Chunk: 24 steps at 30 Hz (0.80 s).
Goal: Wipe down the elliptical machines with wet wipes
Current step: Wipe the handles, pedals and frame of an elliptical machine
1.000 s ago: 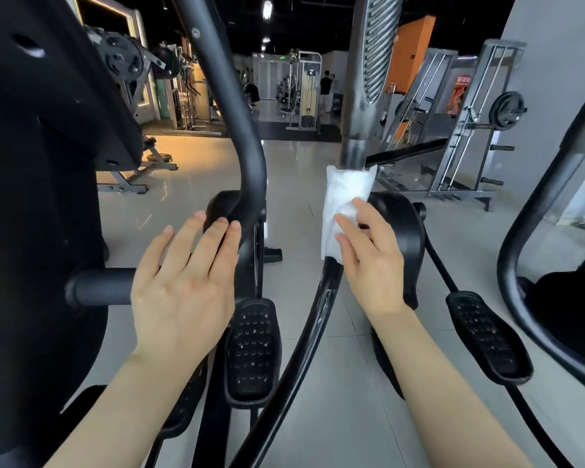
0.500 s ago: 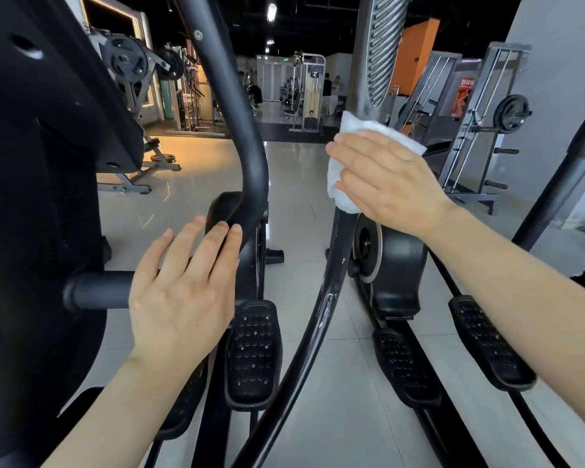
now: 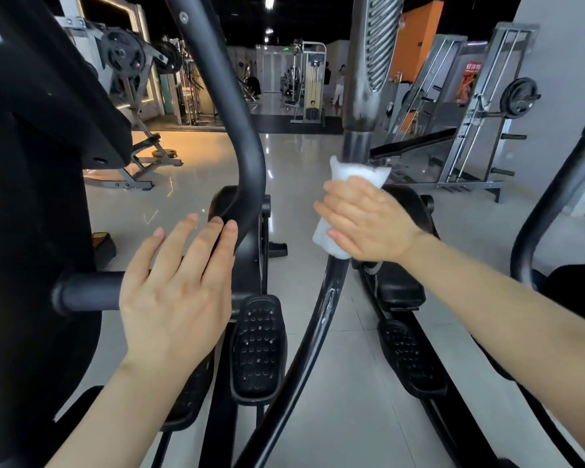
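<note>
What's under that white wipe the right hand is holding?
The wipe is wrapped round the machine's swinging arm bar, with the right hand gripping it. The bar shows above and below; the stretch under the wipe is hidden.

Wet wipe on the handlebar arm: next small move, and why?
Probably slide the right hand with the wet wipe down the handlebar arm: the wipe wraps the bar just below the grey grip, and the black bar below looks streaked.

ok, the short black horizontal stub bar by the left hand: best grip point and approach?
Grip the black stub bar mid-length, palm down from above: it lies level, round, and its free end is bare. The left hand hovers open over its inner end.
</note>
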{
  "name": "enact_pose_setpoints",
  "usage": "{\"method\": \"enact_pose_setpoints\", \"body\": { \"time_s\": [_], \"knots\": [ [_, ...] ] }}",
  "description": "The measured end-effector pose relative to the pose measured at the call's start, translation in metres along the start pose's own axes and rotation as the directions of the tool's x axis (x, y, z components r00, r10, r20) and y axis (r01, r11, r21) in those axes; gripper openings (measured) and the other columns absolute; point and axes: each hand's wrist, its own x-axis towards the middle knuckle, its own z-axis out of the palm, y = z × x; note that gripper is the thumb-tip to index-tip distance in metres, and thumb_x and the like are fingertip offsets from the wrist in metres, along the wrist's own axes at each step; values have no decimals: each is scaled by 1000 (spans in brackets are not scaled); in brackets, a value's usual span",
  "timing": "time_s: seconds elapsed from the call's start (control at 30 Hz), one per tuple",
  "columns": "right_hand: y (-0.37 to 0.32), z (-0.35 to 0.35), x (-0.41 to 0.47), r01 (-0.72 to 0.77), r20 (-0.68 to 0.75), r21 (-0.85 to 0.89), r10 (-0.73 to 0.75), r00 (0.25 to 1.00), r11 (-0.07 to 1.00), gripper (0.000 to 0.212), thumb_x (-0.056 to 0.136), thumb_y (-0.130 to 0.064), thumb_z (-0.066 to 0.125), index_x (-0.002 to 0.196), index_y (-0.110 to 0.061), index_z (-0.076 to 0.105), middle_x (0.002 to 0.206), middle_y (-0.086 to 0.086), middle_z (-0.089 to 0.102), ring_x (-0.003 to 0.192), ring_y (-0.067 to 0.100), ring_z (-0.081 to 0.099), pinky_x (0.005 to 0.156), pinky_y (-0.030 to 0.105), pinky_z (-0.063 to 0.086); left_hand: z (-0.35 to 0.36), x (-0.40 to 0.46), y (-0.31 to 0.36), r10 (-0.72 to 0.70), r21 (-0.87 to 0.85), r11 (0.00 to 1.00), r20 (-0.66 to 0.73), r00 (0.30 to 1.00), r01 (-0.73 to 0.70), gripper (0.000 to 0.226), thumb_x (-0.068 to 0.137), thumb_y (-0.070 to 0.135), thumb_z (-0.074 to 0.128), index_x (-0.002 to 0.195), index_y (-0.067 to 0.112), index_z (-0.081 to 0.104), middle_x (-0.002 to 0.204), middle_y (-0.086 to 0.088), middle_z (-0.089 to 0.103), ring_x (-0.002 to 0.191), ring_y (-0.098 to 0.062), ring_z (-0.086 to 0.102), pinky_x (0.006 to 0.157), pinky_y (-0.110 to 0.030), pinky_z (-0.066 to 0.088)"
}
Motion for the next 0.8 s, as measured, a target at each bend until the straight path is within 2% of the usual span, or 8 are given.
{"method": "enact_pose_setpoints", "body": {
  "time_s": [0.13,0.2,0.33,0.4,0.5,0.57,0.67,0.8],
  "knots": [
    [-27,2,-19,194,165,76,-204,965,978,43,104,-29,28,111,-4,62,104,10,66,112,29,54,116,39,26,-2,-2,-3,5,-2,1000,31,1000,-5,36,94,12,55,129,7,62,123,-10,67,118,-31,60,100,-44,40],
    [-7,-3,-9,274,158,41,-277,948,961,45,105,-32,28,100,-8,66,101,7,64,106,27,58,115,37,29,-2,-3,-2,3,-13,1000,45,999,-3,37,94,12,55,130,7,61,125,-10,66,119,-31,59,100,-45,40],
    [73,-18,31,262,56,-117,-257,965,958,51,106,-39,25,98,-6,63,106,10,65,111,29,59,118,38,20,-5,0,-1,-6,-24,1000,37,999,7,35,94,11,55,128,7,63,123,-10,67,117,-31,63,96,-45,44],
    [87,-19,42,261,53,-193,-255,965,946,50,105,-38,27,92,-6,63,101,10,66,108,28,61,118,37,20,-7,1,0,-8,-42,999,36,999,10,36,93,10,56,128,7,64,124,-11,67,115,-31,64,92,-44,47],
    [57,-7,37,121,-86,-96,-129,988,988,40,100,-32,35,83,-6,61,89,10,64,105,31,60,119,37,19,-9,-1,1,-23,-58,998,53,998,27,39,91,9,57,129,7,63,130,-13,63,115,-32,63,92,-45,47],
    [25,6,19,80,-110,45,-75,991,996,37,98,-25,36,77,-7,60,80,10,61,97,32,63,112,38,28,-8,-1,2,-21,-59,998,48,999,24,40,90,8,57,130,7,62,132,-13,62,117,-33,62,94,-46,46],
    [-46,22,-25,125,50,221,-139,989,967,47,100,-24,29,76,-8,66,76,6,61,86,31,63,98,37,38,-3,-2,1,-2,-29,1000,16,1000,2,39,90,10,58,128,8,64,129,-12,64,118,-32,61,95,-45,45],
    [-119,33,-55,-21,192,317,-43,980,948,43,96,-27,34,84,-5,70,77,6,62,87,29,63,102,36,37,1,-1,0,18,29,999,-14,1000,-18,37,93,16,56,128,11,65,129,-8,65,121,-31,60,98,-45,44]
  ]
}}
